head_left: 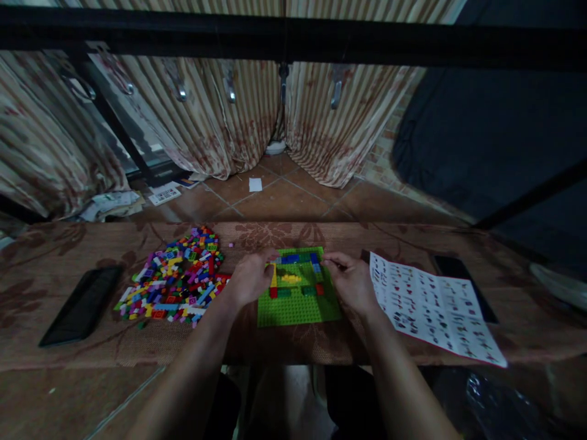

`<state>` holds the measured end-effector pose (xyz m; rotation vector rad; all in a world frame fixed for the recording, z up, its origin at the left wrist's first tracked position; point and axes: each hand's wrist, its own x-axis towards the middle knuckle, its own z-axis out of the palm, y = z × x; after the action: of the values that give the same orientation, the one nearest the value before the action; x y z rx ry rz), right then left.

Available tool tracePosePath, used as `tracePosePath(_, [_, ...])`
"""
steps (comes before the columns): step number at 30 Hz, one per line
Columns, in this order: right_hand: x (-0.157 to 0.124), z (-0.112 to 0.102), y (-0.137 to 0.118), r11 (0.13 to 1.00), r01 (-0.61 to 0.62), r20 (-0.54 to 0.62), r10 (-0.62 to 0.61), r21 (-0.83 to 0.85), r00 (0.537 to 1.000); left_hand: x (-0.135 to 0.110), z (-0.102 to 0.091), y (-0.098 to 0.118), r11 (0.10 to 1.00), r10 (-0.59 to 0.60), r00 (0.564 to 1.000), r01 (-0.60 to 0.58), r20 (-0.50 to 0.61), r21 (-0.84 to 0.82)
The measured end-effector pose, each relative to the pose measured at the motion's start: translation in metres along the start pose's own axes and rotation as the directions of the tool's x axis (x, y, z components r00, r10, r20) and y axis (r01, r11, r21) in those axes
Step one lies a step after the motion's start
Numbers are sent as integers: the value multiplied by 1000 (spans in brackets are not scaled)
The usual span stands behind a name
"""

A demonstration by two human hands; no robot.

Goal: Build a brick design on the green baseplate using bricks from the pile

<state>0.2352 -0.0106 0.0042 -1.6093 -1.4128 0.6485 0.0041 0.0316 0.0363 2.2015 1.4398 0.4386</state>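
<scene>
head view, looking down over a long tabletop (257, 354) covered in brown, flower-patterned cloth. near the middle, lying flat between both hands, a bright green, square, studded plastic baseplate (298, 315). on it, a rough ring of small plastic bricks: dark blue bricks (290, 260) along the far side, a yellow strip (274, 275) down the left, red bricks (320, 288) at both near corners, dark green bricks (284, 293) between them, with a gap in the middle of that near row. inside the ring, a short row of yellow bricks (291, 278).

left hand (257, 275) bent over the far left corner of the baseplate, fingers toward the blue bricks; too dim to tell whether pinching anything. right hand (346, 275) at the far right corner, thumb and fingers curled close together; cannot tell whether holding a piece.

to the left, a wide heap of mixed, many-coloured plastic bricks (183, 275), and beyond it a black, flat, rectangular device (80, 305). to the right, a creased white sheet printed with small pictures (431, 305), partly overlapping a dark, slim, flat object (452, 267). past the tabletop, brown floor tiles (293, 198) and striped, flowered curtains (220, 122)
</scene>
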Motion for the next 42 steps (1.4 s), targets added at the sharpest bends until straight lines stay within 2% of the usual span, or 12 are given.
tracePosePath(3, [0, -1, 1, 1000, 4, 4, -3, -18, 1000, 2, -4, -2, 1000, -16, 999, 15, -39, -11])
tracePosePath(9, [-5, 8, -5, 1000, 9, 54, -8, -14, 999, 3, 3, 2, 1000, -30, 997, 30, -67, 2])
tracePosePath(14, [-10, 21, -16, 993, 78, 114, -67, -93, 991, 2, -1, 9, 998, -53, 995, 54, -84, 12])
tracePosePath(24, [-11, 33, -28, 984, 169, 75, -164, -56, 984, 3, 1, 14, 997, -56, 993, 50, -104, -59])
tracePosePath(35, [-13, 34, -30, 977, 215, 18, -215, -4, 976, 4, 7, 26, 981, -7, 985, -27, -170, -192])
tracePosePath(42, [-15, 35, -33, 959, 274, 28, -273, -65, 962, -5, 19, 50, 961, 86, 985, -121, -149, -247])
